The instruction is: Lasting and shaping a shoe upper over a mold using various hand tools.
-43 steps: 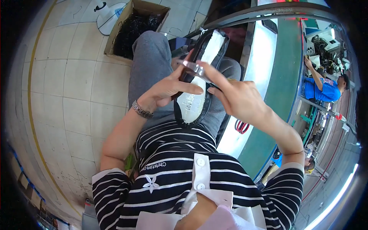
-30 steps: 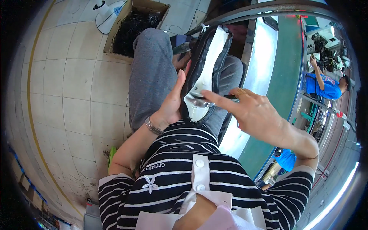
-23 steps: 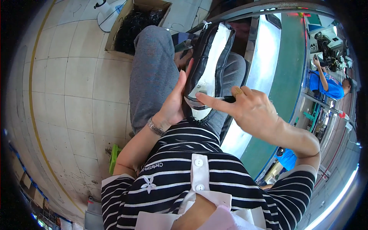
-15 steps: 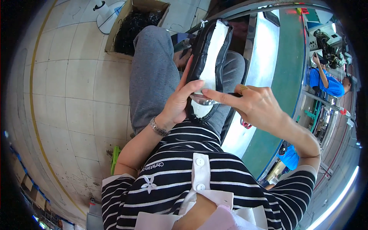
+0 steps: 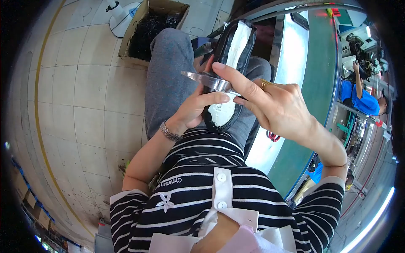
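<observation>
A black shoe upper [image 5: 230, 42], pulled over a form with its white underside [image 5: 240, 36] facing up, lies lengthwise above my lap. My left hand [image 5: 192, 105] is closed around its left side near the rounded near end, thumb pressed on the white surface. In my right hand [image 5: 276, 101] is a knife with a shiny metal blade [image 5: 209, 81]. The blade crosses the shoe's middle, and its tip sticks out past the left edge. My right index finger stretches along over the blade, with the thumb lower, by the shoe's right edge. My fingers hide the knife's handle.
Beyond my left knee a cardboard box [image 5: 185, 10] of black scraps stands on the tiled floor [image 5: 90, 90], beside a white round-based stand [image 5: 120, 23]. A metal ledge [image 5: 291, 55] and green work surface [image 5: 314, 71] run along my right. Farther right is a person in blue [image 5: 365, 99].
My right hand has shifted the knife away from the shoe's near end to its middle. More of the blade now shows, jutting left. The left hand stays on the shoe.
</observation>
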Available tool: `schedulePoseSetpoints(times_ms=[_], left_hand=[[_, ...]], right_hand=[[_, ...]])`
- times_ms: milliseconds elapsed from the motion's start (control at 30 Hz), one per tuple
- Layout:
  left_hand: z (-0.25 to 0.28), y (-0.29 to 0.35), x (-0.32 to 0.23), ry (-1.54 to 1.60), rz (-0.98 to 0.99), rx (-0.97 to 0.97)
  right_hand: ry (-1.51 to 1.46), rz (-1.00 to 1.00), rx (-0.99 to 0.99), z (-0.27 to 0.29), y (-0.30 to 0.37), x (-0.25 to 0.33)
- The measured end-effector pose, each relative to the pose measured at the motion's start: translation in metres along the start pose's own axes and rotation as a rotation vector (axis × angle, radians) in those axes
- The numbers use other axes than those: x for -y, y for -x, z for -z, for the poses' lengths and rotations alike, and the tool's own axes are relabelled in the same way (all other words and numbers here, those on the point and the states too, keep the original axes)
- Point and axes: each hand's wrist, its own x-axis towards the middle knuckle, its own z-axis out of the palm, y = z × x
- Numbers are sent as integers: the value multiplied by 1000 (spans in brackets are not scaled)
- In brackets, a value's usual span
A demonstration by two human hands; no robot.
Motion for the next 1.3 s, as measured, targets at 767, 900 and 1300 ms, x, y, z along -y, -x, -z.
schedulePoseSetpoints(times_ms=[767, 900, 1300], left_hand=[[20, 16, 20, 244, -129, 253], [16, 19, 19, 235, -128, 169], [-14, 4, 35, -183, -646, -140]], right_hand=[[-1310, -626, 768, -3, 22, -11], [-822, -445, 629, -9, 18, 2], [-287, -5, 161, 25, 14, 16]])
